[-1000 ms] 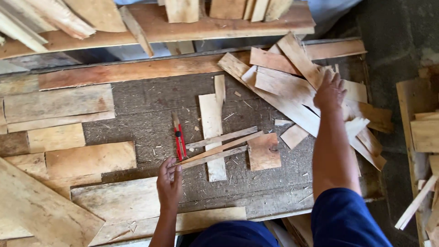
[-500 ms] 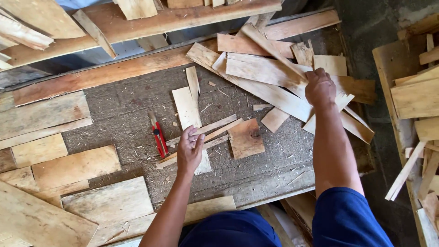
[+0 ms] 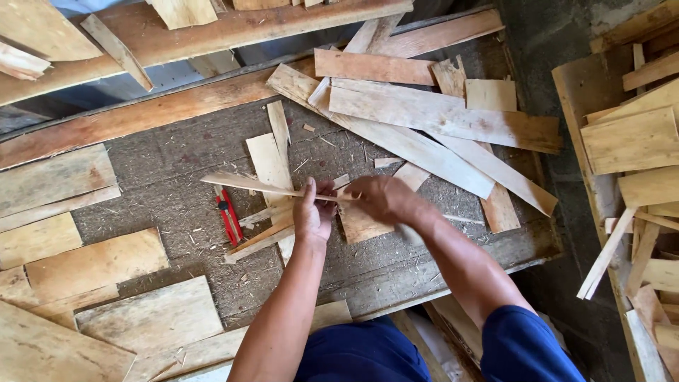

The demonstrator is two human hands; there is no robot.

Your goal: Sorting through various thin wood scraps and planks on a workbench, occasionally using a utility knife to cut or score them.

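Together, left hand (image 3: pixel 313 212), right hand (image 3: pixel 378 198), fingers pinching wood strip (image 3: pixel 254 184), level.

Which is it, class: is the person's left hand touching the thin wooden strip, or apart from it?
Touching: in the head view, the left hand grips the thin wooden strip.

1. Workbench top (image 3: pixel 177 191): grey, rough board strewn with wood chips and splinters.
2. Red-handled utility knife (image 3: pixel 228 216): flat on the top, left of centre.
3. Pale wooden slat (image 3: pixel 269 166): flat at centre, another narrow slat beside it.
4. Pile of long planks (image 3: pixel 424 124): overlapping, at the far right.
5. Square offcuts (image 3: pixel 92 262): in rows along the left edge.
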